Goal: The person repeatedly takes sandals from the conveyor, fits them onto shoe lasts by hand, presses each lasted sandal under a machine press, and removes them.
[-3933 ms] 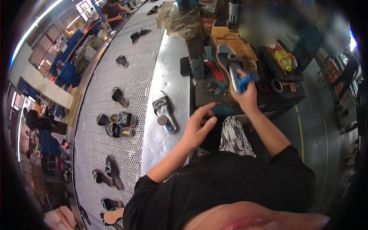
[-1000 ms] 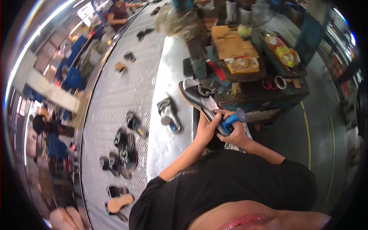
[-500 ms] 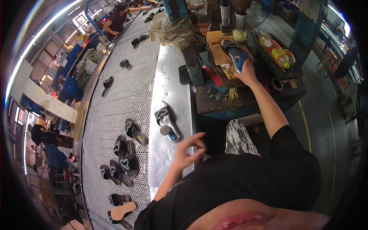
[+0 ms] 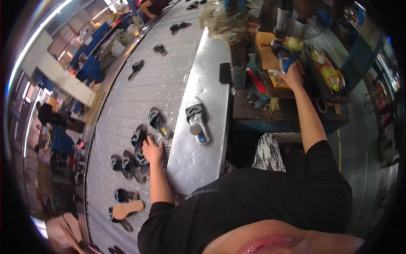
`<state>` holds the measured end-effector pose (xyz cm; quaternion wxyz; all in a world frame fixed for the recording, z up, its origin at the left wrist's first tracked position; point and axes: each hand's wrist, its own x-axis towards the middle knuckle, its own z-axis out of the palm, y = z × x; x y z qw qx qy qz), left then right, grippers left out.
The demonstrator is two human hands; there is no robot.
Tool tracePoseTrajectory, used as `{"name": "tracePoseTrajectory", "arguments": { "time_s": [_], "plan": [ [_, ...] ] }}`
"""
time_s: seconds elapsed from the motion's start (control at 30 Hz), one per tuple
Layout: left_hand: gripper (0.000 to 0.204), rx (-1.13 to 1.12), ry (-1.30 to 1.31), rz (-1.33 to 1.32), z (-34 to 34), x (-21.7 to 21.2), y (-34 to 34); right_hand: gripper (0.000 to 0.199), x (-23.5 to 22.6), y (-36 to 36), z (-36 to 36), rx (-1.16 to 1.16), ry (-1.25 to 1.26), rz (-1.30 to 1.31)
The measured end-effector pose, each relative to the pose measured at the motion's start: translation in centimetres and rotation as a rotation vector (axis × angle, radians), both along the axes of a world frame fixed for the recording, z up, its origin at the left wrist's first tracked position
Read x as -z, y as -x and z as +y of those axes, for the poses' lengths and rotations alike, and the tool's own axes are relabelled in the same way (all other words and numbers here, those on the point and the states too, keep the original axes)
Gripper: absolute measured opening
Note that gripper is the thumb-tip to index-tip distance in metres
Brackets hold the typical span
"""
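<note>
My left hand (image 4: 152,150) reaches over the perforated conveyor belt (image 4: 114,122), fingers spread over a dark slide sandal (image 4: 138,134). I cannot tell whether it touches the sandal. My right hand (image 4: 293,77) grips another sandal (image 4: 282,51) by its blue heel end, on the cardboard-covered bed of a machine. On the bare metal ledge (image 4: 198,165) between belt and machine lies a single sandal (image 4: 195,109) with a dark strap, a pale sole and a round grey piece on its heel part.
Several dark sandals lie along the belt, one pair near my left arm with a tan sole piece (image 4: 128,209) on it. A black phone (image 4: 225,73) rests on the ledge. Right of the machine bed, a tray (image 4: 342,94) holds bottles. Tape rolls (image 4: 322,105) sit nearby.
My left hand has moved left from beside the ledge to over the sandals on the belt, its fingers spreading. My right hand stays at the machine with its sandal. The view has turned left.
</note>
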<state>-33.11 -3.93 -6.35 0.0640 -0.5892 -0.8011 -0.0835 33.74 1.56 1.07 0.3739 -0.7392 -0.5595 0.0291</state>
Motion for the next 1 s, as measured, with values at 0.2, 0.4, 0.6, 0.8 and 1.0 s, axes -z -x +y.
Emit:
{"name": "tracePoseTrajectory", "arguments": {
  "time_s": [0.2,0.4,0.6,0.8,1.0],
  "plan": [
    [0.061,0.04,-0.058,0.011,0.4,1.0,-3.2,0.083,-2.2,-0.9,0.3,0.133,-0.336,0.018],
    [0.059,0.259,0.068,-0.274,0.9,-1.1,-1.7,0.07,-4.4,-1.4,0.9,0.142,-0.124,-0.02],
    [0.059,0.453,-0.788,-1.496,-0.1,-12.8,-4.1,0.053,-5.4,-1.7,1.2,0.213,0.111,-0.046],
    [0.069,0.632,-0.566,-1.814,-2.8,-13.1,-9.5,0.07,-2.5,-3.5,1.9,0.139,-0.047,-0.027],
    [0.083,0.681,0.106,-2.306,-6.8,-7.5,-22.9,0.081,1.4,4.6,-2.3,0.2,-0.281,0.208]
  ]
}}
